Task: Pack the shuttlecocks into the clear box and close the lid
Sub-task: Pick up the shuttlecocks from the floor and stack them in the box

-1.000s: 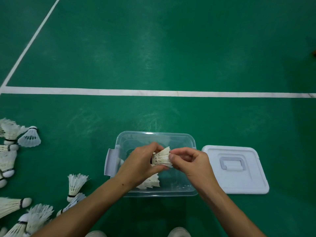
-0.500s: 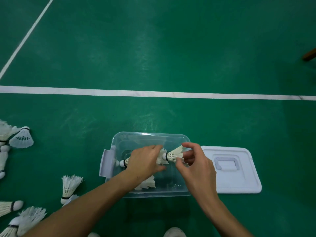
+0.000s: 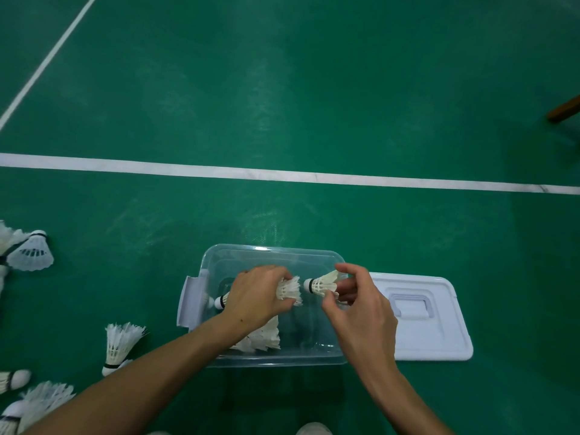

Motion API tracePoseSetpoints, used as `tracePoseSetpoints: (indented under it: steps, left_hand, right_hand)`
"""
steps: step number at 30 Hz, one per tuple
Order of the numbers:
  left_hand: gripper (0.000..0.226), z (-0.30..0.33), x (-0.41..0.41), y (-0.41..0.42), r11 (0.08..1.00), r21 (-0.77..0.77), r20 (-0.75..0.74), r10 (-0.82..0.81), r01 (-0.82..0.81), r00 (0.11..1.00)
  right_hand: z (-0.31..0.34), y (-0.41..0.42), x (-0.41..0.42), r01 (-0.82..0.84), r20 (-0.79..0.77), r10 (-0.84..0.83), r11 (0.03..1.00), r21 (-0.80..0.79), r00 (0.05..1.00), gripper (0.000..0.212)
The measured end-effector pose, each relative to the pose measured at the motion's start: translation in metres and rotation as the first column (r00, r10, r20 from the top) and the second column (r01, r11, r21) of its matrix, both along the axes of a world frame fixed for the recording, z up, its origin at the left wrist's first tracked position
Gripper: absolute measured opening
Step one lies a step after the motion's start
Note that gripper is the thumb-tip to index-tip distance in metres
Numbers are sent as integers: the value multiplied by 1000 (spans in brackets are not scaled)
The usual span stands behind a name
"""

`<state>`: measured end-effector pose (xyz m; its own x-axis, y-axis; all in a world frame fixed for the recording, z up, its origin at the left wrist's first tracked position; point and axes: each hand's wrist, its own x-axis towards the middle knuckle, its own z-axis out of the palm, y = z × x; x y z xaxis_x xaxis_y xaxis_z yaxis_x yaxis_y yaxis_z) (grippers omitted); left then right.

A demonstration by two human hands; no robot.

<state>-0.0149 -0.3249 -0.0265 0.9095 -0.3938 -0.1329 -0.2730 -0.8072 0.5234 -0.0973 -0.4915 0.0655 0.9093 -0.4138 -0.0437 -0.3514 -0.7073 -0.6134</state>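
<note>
A: Ok, fingers? R hand (image 3: pixel 354 304) pinches a shuttlecock (image 3: pixel 323 285) by the skirt; L hand (image 3: pixel 257 296) is closed round another (image 3: pixel 288 290), both over the clear box (image 3: pixel 270 255).

B: Lid (image 3: pixel 439 334) lies just beside, off. Risk imo: cork jams crooked, feathers crush. Plenty loose ones (image 3: pixel 120 343) wait on the floor.

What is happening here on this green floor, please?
A person is packing shuttlecocks into a clear box on the court floor. The left hand holds one shuttlecock over the box, and the right hand pinches another shuttlecock in its fingers. At least one shuttlecock already lies inside. Several loose shuttlecocks wait on the floor to the left. The white lid lies beside the box on the right, not yet on.
</note>
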Motion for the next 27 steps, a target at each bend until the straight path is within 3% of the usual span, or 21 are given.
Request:
tracePoseSetpoints:
  steps: [7,14,21,23,27]
  left_hand:
    - [44,12,-4,20,988,-143,-36,51,-56,998]
    - [40,19,-5,30,974,-211,-63,64,-76,996]
    - [36,22,0,12,996,-28,55,92,-90,994]
    - [37,19,-1,3,998,33,70,50,-53,996]
    - [34,9,-1,-10,993,114,51,-11,5,999]
  right_hand:
    - [-12,7,9,-122,-48,123,992,34,991,50]
    - [-34,17,26,-187,-53,206,949,253,977,51]
    - [-35,12,39,-190,-177,246,940,284,953,57]
    - [-28,7,38,-232,-212,278,948,220,937,59]
    - [-11,-11,33,-199,-67,213,964,177,975,49]
